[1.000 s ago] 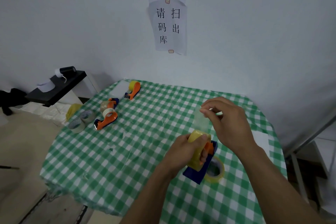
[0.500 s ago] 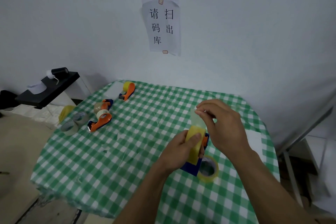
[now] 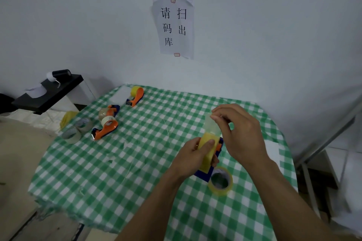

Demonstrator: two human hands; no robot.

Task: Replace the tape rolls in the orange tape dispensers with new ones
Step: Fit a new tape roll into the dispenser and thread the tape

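The left hand (image 3: pixel 193 159) grips a yellow tape roll (image 3: pixel 206 149) seated in an orange-and-blue dispenser (image 3: pixel 217 151), over the right part of the green checked table (image 3: pixel 137 162). The dispenser's long axis runs steeply, with its blue end down toward a loose yellow roll (image 3: pixel 220 181) lying flat just beside it. The right hand (image 3: pixel 242 135) pinches the tape strip (image 3: pixel 211 126), which is drawn upward from the roll. Open cloth spreads to the left. A second dispenser (image 3: pixel 105 130) and a far dispenser (image 3: pixel 136 95) sit well apart near the left edge.
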